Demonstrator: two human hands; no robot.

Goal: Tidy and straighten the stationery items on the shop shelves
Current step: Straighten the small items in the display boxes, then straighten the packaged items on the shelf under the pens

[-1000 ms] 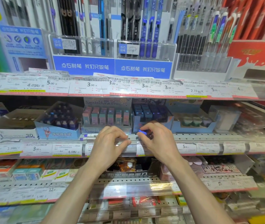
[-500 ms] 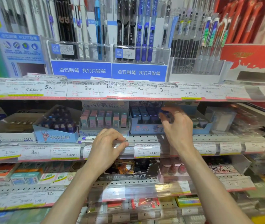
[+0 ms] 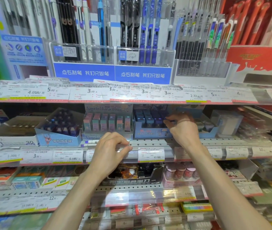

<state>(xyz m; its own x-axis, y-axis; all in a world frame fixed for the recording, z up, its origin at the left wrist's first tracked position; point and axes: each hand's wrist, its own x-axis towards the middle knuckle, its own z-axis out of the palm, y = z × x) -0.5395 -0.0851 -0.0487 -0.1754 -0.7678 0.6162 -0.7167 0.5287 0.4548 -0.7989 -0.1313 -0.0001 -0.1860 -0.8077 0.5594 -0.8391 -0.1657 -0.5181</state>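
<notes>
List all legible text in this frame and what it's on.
"点石制笔 我们只做笔": blue pen display fronts
"Sanrio characters": pastel eraser box
"3.00", "5.00", "2.72元": upper price strip
"3.00", "4.0元": middle price strip
"48", "30": left white box
Fine print on the tags: blurred, unreadable.

1. The scene is brightly and evenly lit, with the light seeming to fall from overhead; colours read clean.
2. Shadow pools under the upper shelf (image 3: pixel 132 101), darkening the display boxes behind the right hand (image 3: pixel 183 128).
3. That hand is smeared by motion blur; the left hand (image 3: pixel 110 150) is sharper.
4. Glare streaks the clear plastic price strip (image 3: pixel 148 196) below both hands.
5. Wide-angle distortion bends the shelves, and the far left and right edges blur, well apart from either hand.
</notes>
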